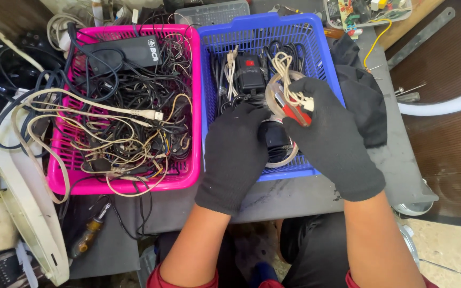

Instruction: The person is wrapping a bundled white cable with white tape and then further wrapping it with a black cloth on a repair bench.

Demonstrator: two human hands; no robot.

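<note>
Both gloved hands are working at the blue basket's near edge. The left hand is steadying a dark coil, fingers curled. The right hand is pinching a beige cable bundle, lifting it clear. Further left, the pink basket is holding tangled wires.

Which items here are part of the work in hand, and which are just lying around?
In hand: left hand, right hand, cream cable, blue basket, black adapter.

Lying about: pink basket of tangled cables, screwdriver, black cloth, circuit board.
</note>
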